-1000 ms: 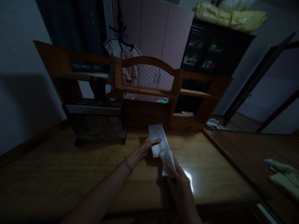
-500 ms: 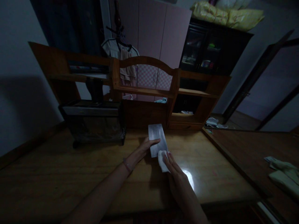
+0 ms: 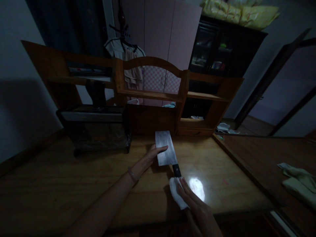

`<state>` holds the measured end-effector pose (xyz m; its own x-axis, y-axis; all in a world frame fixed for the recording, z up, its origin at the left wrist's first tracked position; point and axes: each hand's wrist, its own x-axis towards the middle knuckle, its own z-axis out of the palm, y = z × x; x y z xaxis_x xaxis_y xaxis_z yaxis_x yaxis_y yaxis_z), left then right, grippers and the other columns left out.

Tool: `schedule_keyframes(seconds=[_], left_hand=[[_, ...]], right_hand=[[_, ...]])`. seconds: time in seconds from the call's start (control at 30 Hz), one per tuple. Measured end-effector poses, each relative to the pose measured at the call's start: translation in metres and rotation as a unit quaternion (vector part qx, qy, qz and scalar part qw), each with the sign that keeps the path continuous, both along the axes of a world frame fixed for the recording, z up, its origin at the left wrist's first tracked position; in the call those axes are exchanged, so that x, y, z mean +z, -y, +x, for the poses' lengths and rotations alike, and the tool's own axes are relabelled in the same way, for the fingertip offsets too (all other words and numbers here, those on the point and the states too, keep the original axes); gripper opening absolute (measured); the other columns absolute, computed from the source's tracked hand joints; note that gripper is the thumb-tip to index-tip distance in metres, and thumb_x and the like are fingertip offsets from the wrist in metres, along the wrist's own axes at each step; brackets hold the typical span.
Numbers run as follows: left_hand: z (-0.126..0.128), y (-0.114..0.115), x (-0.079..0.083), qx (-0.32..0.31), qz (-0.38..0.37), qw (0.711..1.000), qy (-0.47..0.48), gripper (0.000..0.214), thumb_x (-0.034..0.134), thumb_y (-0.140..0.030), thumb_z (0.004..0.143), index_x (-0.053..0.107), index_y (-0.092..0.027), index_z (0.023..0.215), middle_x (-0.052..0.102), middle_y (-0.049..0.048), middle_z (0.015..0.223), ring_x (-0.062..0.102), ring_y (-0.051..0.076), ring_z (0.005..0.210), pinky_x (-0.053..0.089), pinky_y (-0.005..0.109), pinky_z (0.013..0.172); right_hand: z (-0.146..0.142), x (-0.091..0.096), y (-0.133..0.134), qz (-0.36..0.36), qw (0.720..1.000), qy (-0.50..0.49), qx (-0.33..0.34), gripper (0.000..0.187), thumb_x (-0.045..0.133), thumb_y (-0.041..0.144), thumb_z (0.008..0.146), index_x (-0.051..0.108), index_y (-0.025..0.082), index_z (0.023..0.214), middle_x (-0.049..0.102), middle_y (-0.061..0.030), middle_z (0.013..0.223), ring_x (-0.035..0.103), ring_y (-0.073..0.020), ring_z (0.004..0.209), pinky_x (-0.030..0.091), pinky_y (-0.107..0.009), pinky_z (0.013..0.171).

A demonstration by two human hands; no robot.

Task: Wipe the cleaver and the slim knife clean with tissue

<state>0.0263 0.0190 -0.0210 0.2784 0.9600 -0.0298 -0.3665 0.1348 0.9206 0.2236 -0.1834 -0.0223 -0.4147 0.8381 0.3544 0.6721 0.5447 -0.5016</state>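
Observation:
A cleaver [image 3: 165, 139] with a wide grey blade and a black handle is held above the wooden desk, its handle pointing toward me. My left hand [image 3: 154, 153] grips the blade from its left side, thumb across the flat face. My right hand [image 3: 194, 200] is closed on a folded white cloth or tissue [image 3: 176, 194], pressed at the lower end of the handle. The cloth hides the handle's end. To the left stands a dark knife block [image 3: 95, 131] with a clear front and a thick black handle [image 3: 96, 93] sticking up from it.
The wooden desk [image 3: 103, 184] has a shelf unit [image 3: 153, 95] along its back. A lower brown surface at the right bears a pale green cloth [image 3: 298, 181]. Behind are a pink wardrobe [image 3: 158, 33], a black cabinet [image 3: 229, 49] and hanging clothes [image 3: 130, 56].
My right hand and the white cloth have slid down toward me, from the blade's lower corner to the handle's end, baring part of the black handle. My left hand keeps its grip on the blade.

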Motion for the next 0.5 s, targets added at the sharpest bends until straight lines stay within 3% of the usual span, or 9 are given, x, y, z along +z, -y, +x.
schedule_keyframes(seconds=[0.17,0.33,0.5], left_hand=[[0.000,0.001,0.004,0.003,-0.008,1.000,0.002,0.042,0.082,-0.029,0.062,0.069,-0.011,0.097,0.072,0.0109,0.089,0.067,0.020,0.072,0.052,0.029,0.069],[0.002,-0.003,-0.002,0.013,-0.014,1.000,-0.002,0.038,0.081,-0.029,0.062,0.069,-0.012,0.093,0.072,0.0096,0.084,0.066,0.019,0.069,0.052,0.029,0.067],[0.003,-0.005,-0.004,0.011,-0.006,1.000,-0.005,0.037,0.081,-0.029,0.062,0.069,-0.012,0.093,0.072,0.0092,0.086,0.065,0.018,0.068,0.052,0.028,0.066]], right_hand=[[0.009,0.001,0.004,0.027,0.994,-0.087,-0.061,0.055,0.036,0.009,0.090,0.045,0.032,0.139,0.044,0.0019,0.145,0.041,-0.0194,0.133,0.040,-0.036,0.107],[-0.001,0.015,-0.023,0.020,0.985,-0.114,-0.126,0.052,0.033,0.016,0.095,0.034,0.030,0.145,0.031,0.0017,0.152,0.025,-0.0208,0.141,0.032,-0.042,0.113],[-0.028,0.017,-0.053,0.038,0.992,-0.048,-0.106,0.059,0.031,0.012,0.094,0.021,0.030,0.150,0.019,0.0025,0.156,0.018,-0.0192,0.143,0.029,-0.043,0.115]])
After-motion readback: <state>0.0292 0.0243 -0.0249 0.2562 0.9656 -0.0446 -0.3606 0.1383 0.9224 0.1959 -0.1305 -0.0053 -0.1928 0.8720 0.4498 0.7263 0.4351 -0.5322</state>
